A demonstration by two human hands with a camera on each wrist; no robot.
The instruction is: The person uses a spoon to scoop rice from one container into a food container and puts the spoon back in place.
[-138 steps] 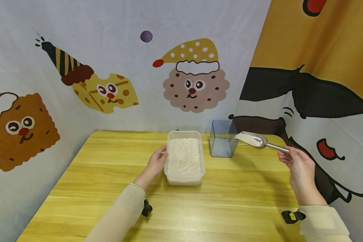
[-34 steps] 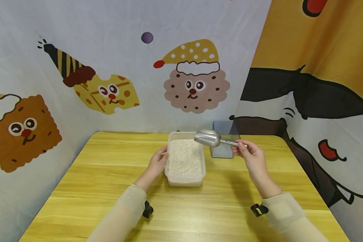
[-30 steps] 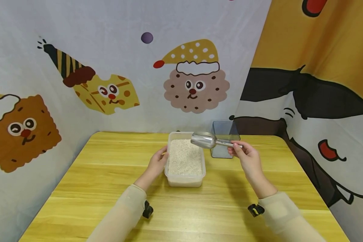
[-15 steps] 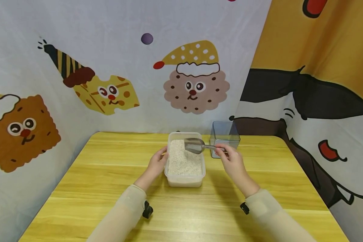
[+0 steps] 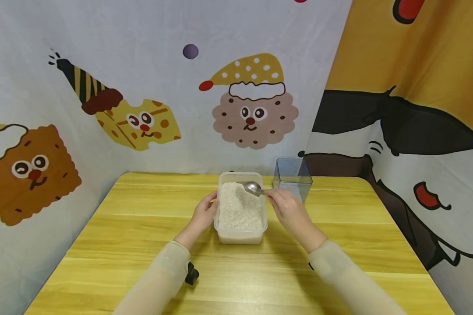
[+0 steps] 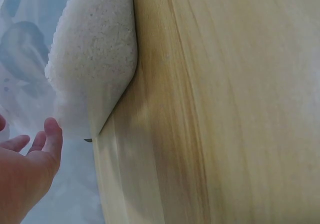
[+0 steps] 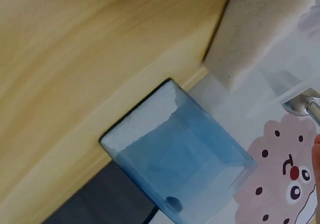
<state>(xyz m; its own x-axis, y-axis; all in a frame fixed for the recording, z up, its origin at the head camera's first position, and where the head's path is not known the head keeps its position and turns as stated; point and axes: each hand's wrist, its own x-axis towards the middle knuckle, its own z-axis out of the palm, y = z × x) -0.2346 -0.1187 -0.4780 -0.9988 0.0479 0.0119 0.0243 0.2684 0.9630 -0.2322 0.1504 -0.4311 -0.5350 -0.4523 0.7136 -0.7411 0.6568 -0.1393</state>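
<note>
At frame centre, right hand (image 5: 285,209) pinches scoop (image 5: 253,188) in rice tub (image 5: 240,236); left hand (image 5: 203,214), fingers relaxed, steadies it. Advisable: dig shallow, lift level.

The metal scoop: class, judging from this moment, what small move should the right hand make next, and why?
Probably push the scoop forward and down into the rice. The right hand holds its handle, the bowl sits at the rice's far end looking empty, and the left hand rests against the tub.
</note>
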